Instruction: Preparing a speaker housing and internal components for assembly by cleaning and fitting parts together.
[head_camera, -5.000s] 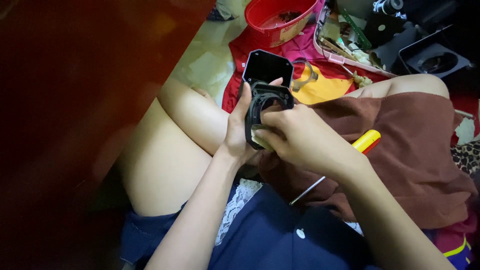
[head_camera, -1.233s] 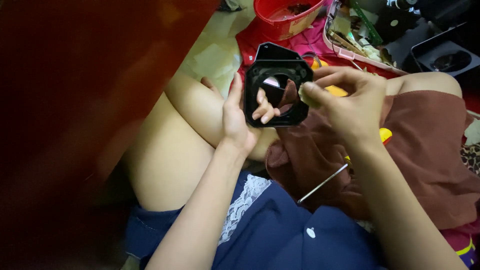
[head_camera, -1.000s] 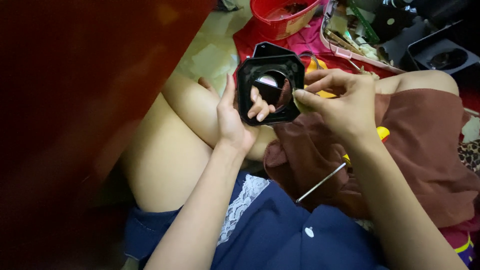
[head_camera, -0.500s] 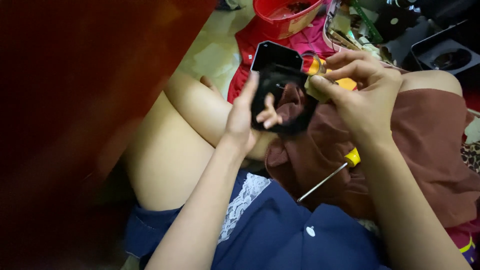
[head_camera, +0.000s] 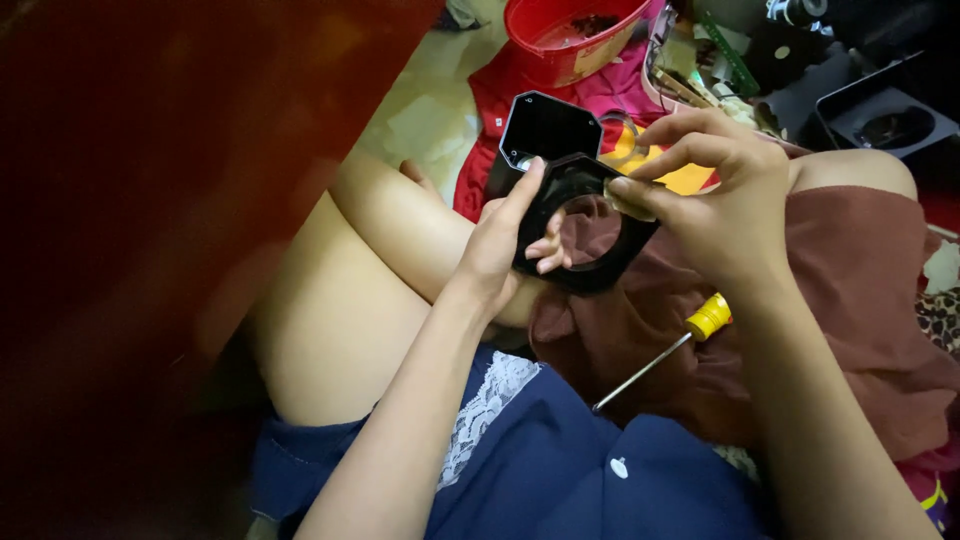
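Note:
My left hand (head_camera: 505, 235) grips a black plastic frame (head_camera: 580, 215) with a large round opening, thumb on its upper left rim and fingertips showing through the hole. My right hand (head_camera: 715, 195) pinches the frame's right rim with thumb and fingers. A black octagonal plate (head_camera: 548, 128) lies just behind the frame. A screwdriver (head_camera: 665, 352) with a yellow handle rests on my lap on brown cloth, below my right wrist.
A red bowl (head_camera: 570, 35) stands at the back on red and pink cloth. A black tray-like part (head_camera: 885, 110) sits at the far right among small clutter. A dark red-brown surface (head_camera: 150, 200) fills the left side. My bare knee (head_camera: 350, 290) is under the left forearm.
The black frame has been turned in my hands over the last second; its round opening now faces me again, and my right hand has shifted to pinch its right rim.

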